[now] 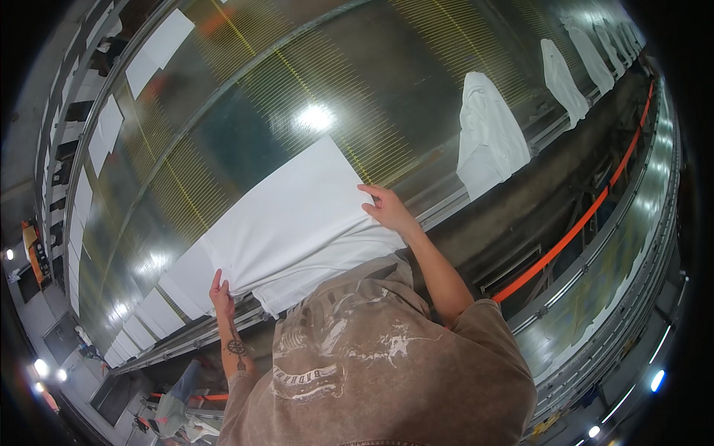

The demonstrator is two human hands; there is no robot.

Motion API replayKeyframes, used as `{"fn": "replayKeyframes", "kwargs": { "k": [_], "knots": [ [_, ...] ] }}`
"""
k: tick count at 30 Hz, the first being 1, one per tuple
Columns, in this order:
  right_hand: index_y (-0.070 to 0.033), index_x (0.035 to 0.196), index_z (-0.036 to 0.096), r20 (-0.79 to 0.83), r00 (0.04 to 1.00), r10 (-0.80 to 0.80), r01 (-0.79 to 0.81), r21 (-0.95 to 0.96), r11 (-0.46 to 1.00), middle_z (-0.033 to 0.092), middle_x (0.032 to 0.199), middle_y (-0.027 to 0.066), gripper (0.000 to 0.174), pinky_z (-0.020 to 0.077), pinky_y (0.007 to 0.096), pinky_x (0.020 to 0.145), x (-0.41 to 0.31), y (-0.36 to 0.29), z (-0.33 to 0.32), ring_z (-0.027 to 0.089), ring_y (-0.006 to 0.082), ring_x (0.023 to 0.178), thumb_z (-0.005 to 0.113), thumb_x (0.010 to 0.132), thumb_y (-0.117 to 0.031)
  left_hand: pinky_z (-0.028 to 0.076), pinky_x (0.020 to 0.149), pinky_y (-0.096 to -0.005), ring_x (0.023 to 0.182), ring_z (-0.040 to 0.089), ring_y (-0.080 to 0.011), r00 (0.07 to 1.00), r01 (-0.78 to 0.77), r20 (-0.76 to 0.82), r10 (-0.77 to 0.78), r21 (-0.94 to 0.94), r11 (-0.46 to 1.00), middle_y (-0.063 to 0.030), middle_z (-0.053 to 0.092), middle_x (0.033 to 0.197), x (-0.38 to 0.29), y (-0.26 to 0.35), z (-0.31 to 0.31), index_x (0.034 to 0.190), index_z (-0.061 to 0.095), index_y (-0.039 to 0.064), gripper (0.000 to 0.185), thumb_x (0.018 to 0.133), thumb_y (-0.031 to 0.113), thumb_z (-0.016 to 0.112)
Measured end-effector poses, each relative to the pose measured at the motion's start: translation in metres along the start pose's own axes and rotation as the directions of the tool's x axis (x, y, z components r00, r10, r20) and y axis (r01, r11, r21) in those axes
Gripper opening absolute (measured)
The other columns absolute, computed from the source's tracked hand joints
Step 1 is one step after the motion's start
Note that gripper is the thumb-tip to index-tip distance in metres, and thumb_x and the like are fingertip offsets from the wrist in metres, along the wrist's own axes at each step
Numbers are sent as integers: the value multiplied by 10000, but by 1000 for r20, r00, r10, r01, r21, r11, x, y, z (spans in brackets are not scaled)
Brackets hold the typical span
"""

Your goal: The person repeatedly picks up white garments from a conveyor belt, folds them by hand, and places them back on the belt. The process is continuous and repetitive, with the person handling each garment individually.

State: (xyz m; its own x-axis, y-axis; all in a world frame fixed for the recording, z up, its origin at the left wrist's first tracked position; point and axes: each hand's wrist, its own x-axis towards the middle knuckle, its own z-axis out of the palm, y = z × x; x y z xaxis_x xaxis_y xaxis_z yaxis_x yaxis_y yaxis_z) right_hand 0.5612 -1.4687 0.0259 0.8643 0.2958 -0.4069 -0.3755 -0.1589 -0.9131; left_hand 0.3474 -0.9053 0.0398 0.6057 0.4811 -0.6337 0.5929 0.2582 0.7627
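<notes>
A white fabric piece (290,206) lies partly flat on the long glossy table (413,83) before me, its near part falling in folds over the table's edge against my shirt. My right hand (387,209) is at the fabric's right end, thumb and forefinger spread on its edge. At the fabric's lower left corner is my left hand (222,295), fingers raised beside the edge; whether it pinches the cloth is hard to tell. Yellow ruled marks (301,83) run across the table top around the fabric.
To the right, a crumpled white garment piece (491,134) and several more lie along the near edge. Flat white pieces (156,312) line the left. A metal rail (446,209) follows the table edge. An orange strip (574,228) runs behind at right. Another person (173,407) is at lower left.
</notes>
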Motion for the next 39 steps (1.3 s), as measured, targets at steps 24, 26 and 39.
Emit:
{"fn": "replayKeyframes", "kwargs": {
  "k": [24,26,39],
  "knots": [
    [-3,1301,652,-104,963,-249,208,-301,931,636,1099,136,449,486,343,760,-2,-5,8,555,251,830,704,857,-48,563,779,-241,886,688,-112,998,32,-49,-30,38,999,-101,718,1155,-8,5,14,1503,494,8,538,977,-79,569],
    [11,1276,652,-112,978,-175,138,-277,951,642,1125,175,422,515,405,919,-3,-5,11,627,360,1063,675,859,-52,570,849,-267,970,695,-147,1000,-20,16,20,21,1000,-124,700,1222,-6,3,14,1507,481,-1,542,977,-85,560],
    [-15,1128,712,-392,854,-343,186,-386,904,641,1073,134,284,543,332,706,-3,6,25,651,255,844,737,844,-7,565,980,-335,1130,678,-219,999,36,-21,-36,11,999,-164,659,1324,-4,3,17,1469,515,-15,473,999,-54,552]
  ]
}}
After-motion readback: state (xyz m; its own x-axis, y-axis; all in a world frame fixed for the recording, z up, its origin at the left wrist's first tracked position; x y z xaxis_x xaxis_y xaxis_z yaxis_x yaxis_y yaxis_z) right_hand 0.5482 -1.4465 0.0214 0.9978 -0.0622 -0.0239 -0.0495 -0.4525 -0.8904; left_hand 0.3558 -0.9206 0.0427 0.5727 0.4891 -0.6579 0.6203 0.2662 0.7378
